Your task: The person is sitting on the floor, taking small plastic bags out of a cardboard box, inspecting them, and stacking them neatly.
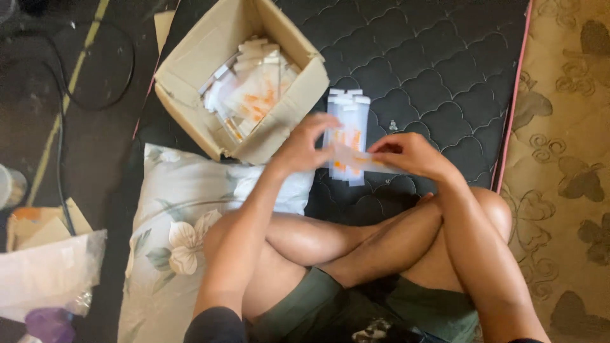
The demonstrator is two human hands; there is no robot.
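Item: my left hand [304,147], centre of the frame, fingers pinched together on one end of a clear packet [356,159] with orange marks. Item: my right hand [410,154], just right of it, fingers closed on the same packet's other end. Item: a stack of like packets [348,121], lying on the black quilted mattress [438,57] directly beneath (the held one overlaps it). Item: cardboard box [190,70], upper left of centre, open, holding more packets. Item: floral pillow [171,216], lower left, beside my crossed legs.
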